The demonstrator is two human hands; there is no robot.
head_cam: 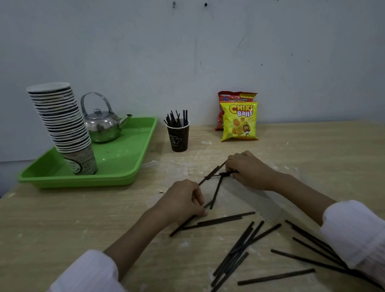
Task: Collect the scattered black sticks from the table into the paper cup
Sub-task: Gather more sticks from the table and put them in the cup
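On the wooden table [318, 163], near its middle, both hands rest knuckles-up among scattered black sticks [241, 246]. Left hand [182, 200]: fingers curled narrow, the fingertips pinched on the upper end of a stick that runs down and to the left beneath the palm. Right hand [249, 170]: fingers folded down over the meeting ends of several sticks that fan out toward the left hand; whether they actually grip these cannot be told. Loose sticks lie crossed and overlapping in front of the hands, toward the near edge, some passing under the right white sleeve [360, 234]. Farther back, upright and well apart from the hands, stands the dark paper cup [178, 137], already holding a bundle of sticks that project above its rim. Left of the cup, a green tray [126, 161] carries a leaning stack of paper cups [62, 126] and a metal kettle [103, 125]. Right of the cup, two snack bags [238, 120] stand against the wall [183, 47].
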